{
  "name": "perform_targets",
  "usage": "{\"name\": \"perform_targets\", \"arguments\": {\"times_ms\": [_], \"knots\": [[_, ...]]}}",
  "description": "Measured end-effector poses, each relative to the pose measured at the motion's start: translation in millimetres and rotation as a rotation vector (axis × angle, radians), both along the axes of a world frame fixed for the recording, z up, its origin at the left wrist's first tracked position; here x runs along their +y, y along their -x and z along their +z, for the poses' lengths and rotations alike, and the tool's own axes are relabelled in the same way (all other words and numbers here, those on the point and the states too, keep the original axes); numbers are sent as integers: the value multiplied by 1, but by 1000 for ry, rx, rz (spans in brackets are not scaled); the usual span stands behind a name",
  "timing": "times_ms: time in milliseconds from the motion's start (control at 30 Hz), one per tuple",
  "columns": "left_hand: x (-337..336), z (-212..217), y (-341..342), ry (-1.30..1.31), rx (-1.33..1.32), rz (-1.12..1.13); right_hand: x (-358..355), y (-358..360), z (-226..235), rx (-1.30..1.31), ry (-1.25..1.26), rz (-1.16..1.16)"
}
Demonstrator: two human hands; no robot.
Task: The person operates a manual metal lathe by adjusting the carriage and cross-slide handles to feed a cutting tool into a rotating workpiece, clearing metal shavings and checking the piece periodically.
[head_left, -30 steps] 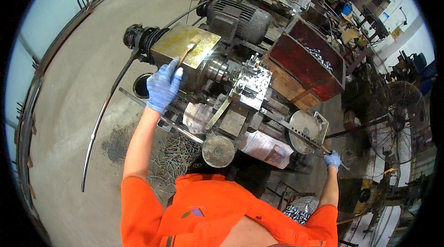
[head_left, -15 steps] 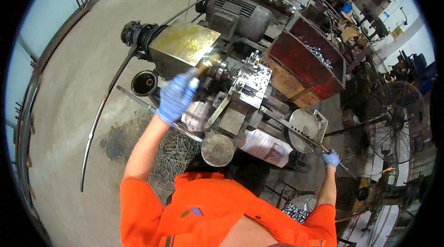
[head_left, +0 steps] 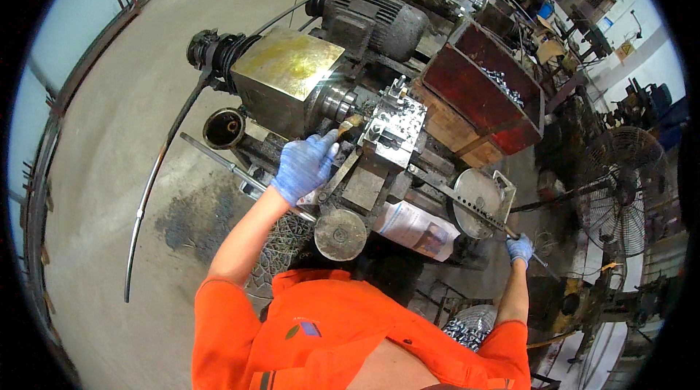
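Note:
My left hand (head_left: 305, 169), in a blue knit glove, is closed round a small brush (head_left: 351, 124) with yellowish-brown bristles. The brush tip sits just below the round metal chuck (head_left: 335, 104) of a lathe, beside the chip-strewn tool slide (head_left: 396, 127). Far to the right, my gloved right hand (head_left: 520, 248) grips the outer end of a long lever (head_left: 467, 204). That lever runs past a round plate (head_left: 477, 202) to the slide. A brass-coloured headstock cover (head_left: 288, 62) lies up and left of the chuck.
Behind the slide stands a red metal bin (head_left: 485, 87) with small shiny parts inside. An electric motor (head_left: 375, 21) is at the back. A rod (head_left: 226, 164) juts left past a round cup (head_left: 224, 129). At right is a large fan (head_left: 623, 186); wire scrap (head_left: 281, 251) lies below.
My left hand and the brush have moved right and slightly down, from over the headstock's front to below the chuck. My right hand stays on the lever, almost unmoved.

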State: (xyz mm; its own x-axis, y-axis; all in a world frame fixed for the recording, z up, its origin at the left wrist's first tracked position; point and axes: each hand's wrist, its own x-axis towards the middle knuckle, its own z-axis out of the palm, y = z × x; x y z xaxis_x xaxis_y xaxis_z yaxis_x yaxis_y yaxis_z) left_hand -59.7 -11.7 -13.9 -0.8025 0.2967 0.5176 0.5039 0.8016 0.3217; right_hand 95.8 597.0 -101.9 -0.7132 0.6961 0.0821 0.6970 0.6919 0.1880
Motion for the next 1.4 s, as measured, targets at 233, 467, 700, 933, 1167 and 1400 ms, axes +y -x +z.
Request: {"name": "perform_targets", "arguments": {"times_ms": [233,467,700,933,1167,1400], "knots": [[-39,40,11,-191,301,30,6,-4,-6,8,-15,-20],[-79,34,47,-43,67,213,-6,-8,4,-34,43,-51],[-129,-11,-4,-856,-81,333,-22,-68,-9,110,56,-42],[-246,-262,-65,-210,-639,666,1,-128,-27,101,149,-200],[-183,-257,-6,531,-727,361,5,-129,-22,76,109,-250],[-195,-205,38,885,-766,159,9,-130,-29,157,135,-227]]}}
